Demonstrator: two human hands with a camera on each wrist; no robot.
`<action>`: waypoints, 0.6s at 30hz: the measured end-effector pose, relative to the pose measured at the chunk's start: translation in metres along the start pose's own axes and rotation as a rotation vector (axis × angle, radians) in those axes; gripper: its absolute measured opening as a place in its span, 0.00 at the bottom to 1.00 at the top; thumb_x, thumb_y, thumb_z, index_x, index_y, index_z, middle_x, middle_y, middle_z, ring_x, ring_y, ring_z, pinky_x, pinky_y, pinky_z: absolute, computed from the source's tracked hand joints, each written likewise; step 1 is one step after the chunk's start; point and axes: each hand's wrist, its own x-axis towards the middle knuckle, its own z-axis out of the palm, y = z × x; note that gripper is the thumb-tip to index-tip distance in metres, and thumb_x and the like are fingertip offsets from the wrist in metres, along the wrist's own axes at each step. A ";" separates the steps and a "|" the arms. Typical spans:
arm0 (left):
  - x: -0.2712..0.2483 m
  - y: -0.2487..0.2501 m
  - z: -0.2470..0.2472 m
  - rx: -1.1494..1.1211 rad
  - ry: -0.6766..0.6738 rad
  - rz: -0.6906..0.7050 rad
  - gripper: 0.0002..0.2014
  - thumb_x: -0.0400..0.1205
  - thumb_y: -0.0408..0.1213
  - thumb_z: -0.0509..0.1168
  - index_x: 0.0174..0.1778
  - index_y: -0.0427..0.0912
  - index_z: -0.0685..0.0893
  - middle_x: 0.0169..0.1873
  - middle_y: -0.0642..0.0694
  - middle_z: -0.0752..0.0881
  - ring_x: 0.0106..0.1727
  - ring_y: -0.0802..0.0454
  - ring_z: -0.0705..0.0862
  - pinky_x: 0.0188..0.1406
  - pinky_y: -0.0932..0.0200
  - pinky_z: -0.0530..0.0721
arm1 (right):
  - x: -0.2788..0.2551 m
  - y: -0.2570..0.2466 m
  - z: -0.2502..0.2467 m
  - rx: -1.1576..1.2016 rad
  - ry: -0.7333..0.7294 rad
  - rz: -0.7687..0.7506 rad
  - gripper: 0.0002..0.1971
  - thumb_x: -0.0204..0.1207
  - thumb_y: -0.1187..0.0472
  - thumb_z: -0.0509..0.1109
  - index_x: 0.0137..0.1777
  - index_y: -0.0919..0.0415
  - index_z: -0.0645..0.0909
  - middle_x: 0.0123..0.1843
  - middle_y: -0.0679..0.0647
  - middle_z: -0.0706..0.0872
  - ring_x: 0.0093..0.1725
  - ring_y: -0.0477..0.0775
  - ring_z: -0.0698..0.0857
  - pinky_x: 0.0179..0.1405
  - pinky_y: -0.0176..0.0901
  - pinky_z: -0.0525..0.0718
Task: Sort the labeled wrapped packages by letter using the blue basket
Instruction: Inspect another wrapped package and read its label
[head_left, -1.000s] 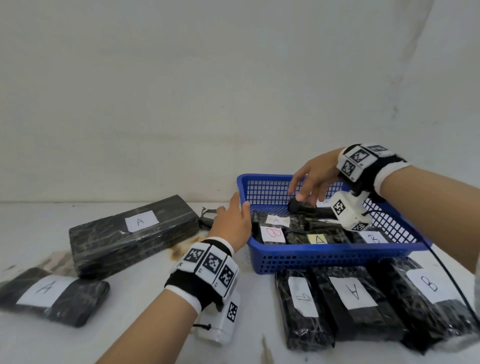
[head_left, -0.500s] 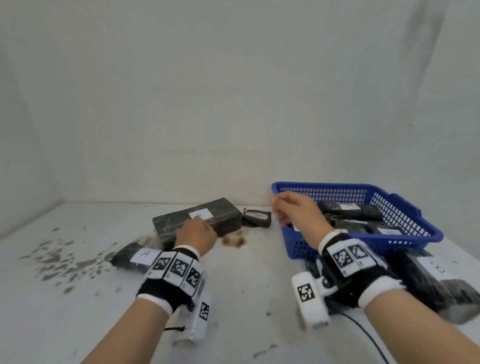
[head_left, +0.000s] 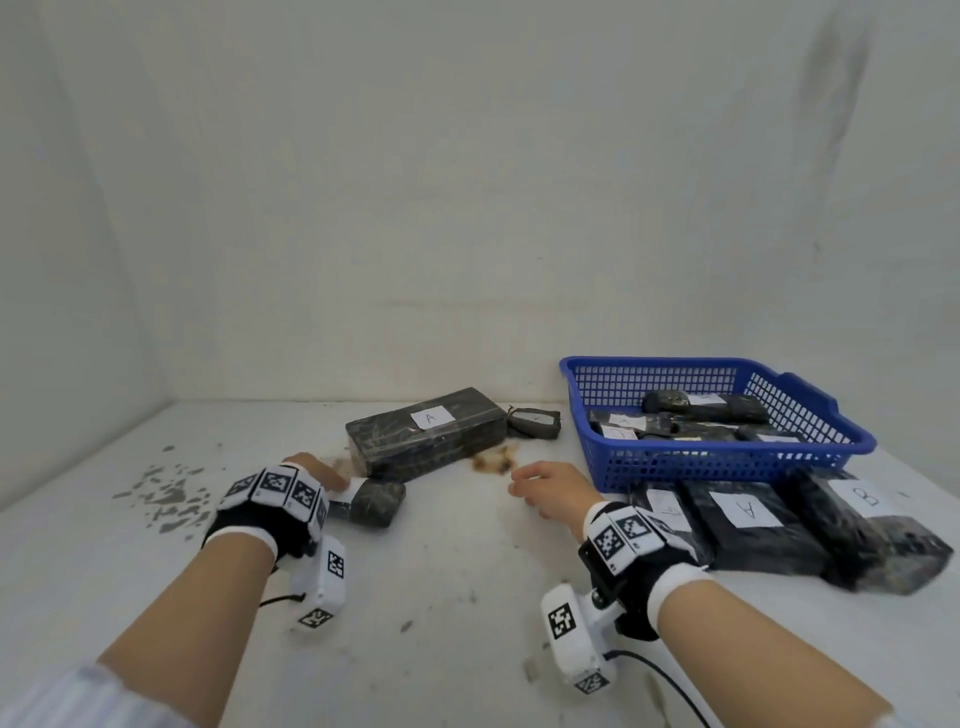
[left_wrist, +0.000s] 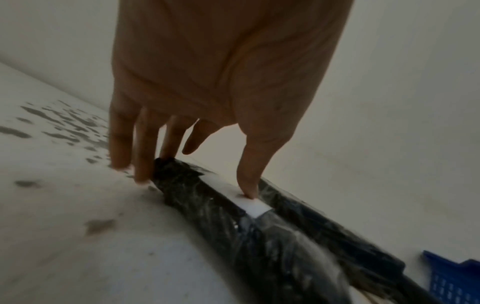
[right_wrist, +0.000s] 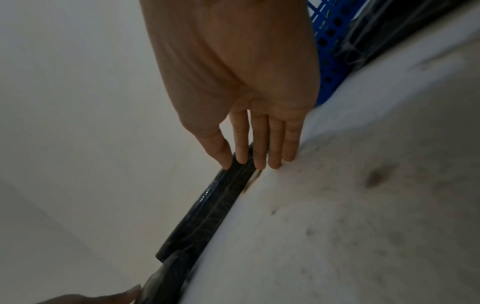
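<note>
Overhead, the head view lays out the whole white table (head_left: 441, 582): the blue basket (head_left: 727, 462) at the right with several wrapped packages inside, three more packages in a row just before it, among them one labeled A (head_left: 748, 525) and one labeled B (head_left: 867, 514), and a long block labeled A (head_left: 426, 431) near the wall. The left hand (head_left: 306, 473) covers the label of a small dark package (head_left: 371, 501) beside that block; only the left wrist view shows the thumb (left_wrist: 248, 181) pressing on the white label while the straight fingers (left_wrist: 120, 144) reach down past the package's far end, a pinch, not a closed grip. The right hand (head_left: 550, 488) hovers low over bare table left of the basket; the right wrist view shows its fingers (right_wrist: 275, 144) straight, together, holding nothing. Half a second ago the left hand lay by the long block, and the right was raised at the basket's near corner.
</note>
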 end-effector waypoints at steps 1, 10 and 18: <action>0.001 -0.003 0.000 -0.027 -0.002 -0.001 0.22 0.83 0.42 0.69 0.66 0.27 0.81 0.65 0.34 0.83 0.57 0.43 0.81 0.40 0.62 0.71 | 0.000 0.003 0.001 -0.003 0.011 -0.001 0.13 0.81 0.62 0.73 0.64 0.59 0.86 0.58 0.54 0.85 0.61 0.55 0.84 0.66 0.47 0.80; 0.000 -0.023 -0.013 -0.577 -0.038 0.004 0.16 0.79 0.35 0.72 0.59 0.29 0.81 0.56 0.33 0.84 0.49 0.40 0.83 0.39 0.52 0.85 | -0.001 0.027 0.001 0.103 0.061 -0.027 0.06 0.81 0.66 0.72 0.52 0.55 0.88 0.54 0.51 0.88 0.61 0.54 0.84 0.71 0.47 0.80; -0.043 0.028 -0.063 -0.937 -0.090 0.262 0.20 0.81 0.31 0.70 0.66 0.26 0.77 0.63 0.28 0.81 0.45 0.42 0.85 0.26 0.50 0.90 | -0.012 -0.007 -0.021 0.278 -0.082 -0.063 0.15 0.84 0.56 0.70 0.69 0.56 0.81 0.64 0.57 0.87 0.55 0.58 0.90 0.53 0.47 0.88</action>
